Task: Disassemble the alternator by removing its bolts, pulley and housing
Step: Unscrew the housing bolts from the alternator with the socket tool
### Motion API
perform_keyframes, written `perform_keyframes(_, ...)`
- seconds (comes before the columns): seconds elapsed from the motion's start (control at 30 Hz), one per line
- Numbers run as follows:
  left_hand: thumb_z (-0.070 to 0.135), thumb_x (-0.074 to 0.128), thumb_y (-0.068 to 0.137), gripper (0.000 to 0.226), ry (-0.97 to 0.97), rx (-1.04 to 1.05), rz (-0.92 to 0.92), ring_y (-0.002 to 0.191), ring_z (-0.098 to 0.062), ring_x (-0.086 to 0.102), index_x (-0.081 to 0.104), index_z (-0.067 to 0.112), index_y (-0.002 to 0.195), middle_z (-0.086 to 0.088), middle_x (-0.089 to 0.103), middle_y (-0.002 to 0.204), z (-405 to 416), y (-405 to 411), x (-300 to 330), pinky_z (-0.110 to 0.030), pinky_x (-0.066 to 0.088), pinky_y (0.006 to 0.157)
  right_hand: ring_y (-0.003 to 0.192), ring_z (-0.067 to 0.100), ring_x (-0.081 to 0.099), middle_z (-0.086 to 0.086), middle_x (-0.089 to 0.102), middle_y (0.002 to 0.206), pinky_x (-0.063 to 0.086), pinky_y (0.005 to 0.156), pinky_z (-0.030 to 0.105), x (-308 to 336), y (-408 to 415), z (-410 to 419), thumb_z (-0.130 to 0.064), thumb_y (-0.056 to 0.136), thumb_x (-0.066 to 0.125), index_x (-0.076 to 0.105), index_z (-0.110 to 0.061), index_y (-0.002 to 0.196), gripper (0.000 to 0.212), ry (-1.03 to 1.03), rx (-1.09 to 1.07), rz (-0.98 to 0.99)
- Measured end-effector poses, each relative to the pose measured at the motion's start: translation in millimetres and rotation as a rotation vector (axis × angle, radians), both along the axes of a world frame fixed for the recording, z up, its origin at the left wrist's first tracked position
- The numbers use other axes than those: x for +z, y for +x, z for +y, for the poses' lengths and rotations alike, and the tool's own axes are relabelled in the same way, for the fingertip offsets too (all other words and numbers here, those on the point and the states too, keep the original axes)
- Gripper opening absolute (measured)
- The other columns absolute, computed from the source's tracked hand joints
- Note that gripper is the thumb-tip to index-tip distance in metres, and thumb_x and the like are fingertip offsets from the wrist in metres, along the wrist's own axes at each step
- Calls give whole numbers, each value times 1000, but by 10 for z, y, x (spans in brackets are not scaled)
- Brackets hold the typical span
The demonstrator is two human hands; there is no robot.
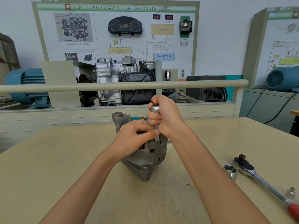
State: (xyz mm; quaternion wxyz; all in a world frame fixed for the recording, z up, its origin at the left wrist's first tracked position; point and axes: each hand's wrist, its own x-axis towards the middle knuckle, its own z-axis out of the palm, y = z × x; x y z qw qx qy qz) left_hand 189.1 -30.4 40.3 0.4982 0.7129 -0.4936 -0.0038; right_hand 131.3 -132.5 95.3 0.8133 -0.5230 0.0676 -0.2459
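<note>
alternator (pixel 144 157) mid-table (pixel 48 167) | socket (pixel 230 172), ratchet (pixel 258 178) right | trainer board (pixel 116 38) behind

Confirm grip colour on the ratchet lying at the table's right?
Red grip on a chrome ratchet, clearest in the head view.

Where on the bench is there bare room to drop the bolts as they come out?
Bare tabletop left of the alternator, out to the left edge. Also a bare strip between the alternator and the loose socket. The right near corner is crowded: socket, ratchet wrench and a small socket. Both hands, left hand and right hand, occupy the alternator's top.
</note>
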Motion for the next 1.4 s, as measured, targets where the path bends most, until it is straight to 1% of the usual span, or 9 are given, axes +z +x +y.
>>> perform_keyframes(0.2,30,71,78,8,-24,-80,72,96,-4,64,78,28,82,10,71,96,50,39,11,-17,48,90,27,3,19,-4,44,46,13,33,9,-10,16,-50,-1,88,27,38,-17,63,32,-21,210,-2)
perform_keyframes(0.37,41,70,68,26,-33,-101,98,96,-7,65,78,24,86,6,73,96,85,112,1,-16,49,87,26,-1,21,-9,43,47,13,29,12,-14,74,-131,-10,95,28,38,-19,65,33,-18,517,10)
perform_keyframes(0.57,31,69,72,13,-19,-192,124,87,5,65,78,28,81,18,71,88,114,130,26,-6,46,76,25,-2,24,-9,41,48,14,29,12,-17,108,-154,-11,95,27,40,-18,69,30,-15,622,10)
perform_keyframes(0.83,27,70,70,15,-75,-160,102,79,3,66,78,18,79,15,73,80,86,96,8,-8,49,73,26,1,23,-5,46,49,16,27,11,-51,25,-44,-3,92,31,48,-13,78,24,119,350,-50)
perform_keyframes(0.97,13,71,77,10,-86,-156,84,81,4,66,78,20,78,13,74,82,97,60,20,-8,48,72,41,9,36,2,50,68,30,39,21,-96,47,194,-2,94,30,49,-18,83,27,-59,-227,-30)
perform_keyframes(1.07,-7,63,82,52,-78,-140,25,65,9,62,74,38,59,20,69,66,109,60,7,-4,44,60,68,19,47,12,51,99,40,63,32,-146,67,387,-8,99,29,43,-23,95,20,-192,-583,-86)
perform_keyframes(1.13,-12,59,82,63,-60,-114,19,57,10,59,70,41,49,21,66,60,110,56,4,-3,42,55,74,17,49,9,41,113,42,66,30,-142,67,431,-11,101,29,39,-20,115,20,-206,-609,-91)
perform_keyframes(1.23,-2,62,85,53,-58,-118,42,70,10,64,74,43,60,24,70,72,105,42,11,-4,45,62,81,20,50,12,43,123,44,72,33,-109,68,377,-7,99,28,31,-21,130,34,-132,-513,-79)
perform_keyframes(1.4,14,67,86,18,-6,-157,47,90,3,65,77,29,86,16,72,96,115,66,24,-7,46,76,42,10,34,3,40,67,28,36,18,-56,33,197,-1,93,27,25,-24,137,49,14,-137,-53)
